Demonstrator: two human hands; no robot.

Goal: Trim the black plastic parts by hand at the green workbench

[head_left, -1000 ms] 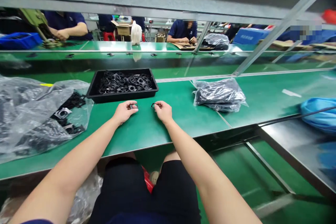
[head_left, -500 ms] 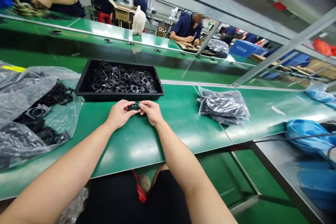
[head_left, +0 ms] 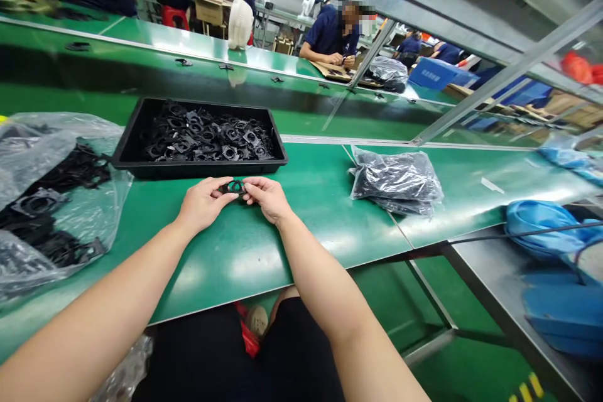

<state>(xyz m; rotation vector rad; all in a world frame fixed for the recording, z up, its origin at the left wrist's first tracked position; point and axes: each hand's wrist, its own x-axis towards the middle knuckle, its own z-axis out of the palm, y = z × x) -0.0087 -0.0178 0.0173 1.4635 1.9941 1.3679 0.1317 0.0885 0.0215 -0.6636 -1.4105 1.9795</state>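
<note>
Between my two hands is a small black plastic part (head_left: 235,186) with a round opening, held just above the green table (head_left: 226,264). My left hand (head_left: 203,202) pinches its left end between thumb and fingers. The right end is gripped by the thumb and fingers of my right hand (head_left: 269,198). Right behind my hands stands a black tray (head_left: 202,169) heaped with similar black parts (head_left: 207,135). To the left, an open clear plastic bag (head_left: 110,201) holds more black parts (head_left: 51,220).
Bagged dark items (head_left: 398,182) lie on the table to the right. Behind the tray, a belt (head_left: 301,103) carries spaced black parts. A metal post (head_left: 494,88) slants at the right, near a blue cloth (head_left: 541,226). Other people work across the belt.
The view has shifted slightly, so tray and bags appear further left. The black part is tilted so its round opening shows more clearly; both hands still hold it.
</note>
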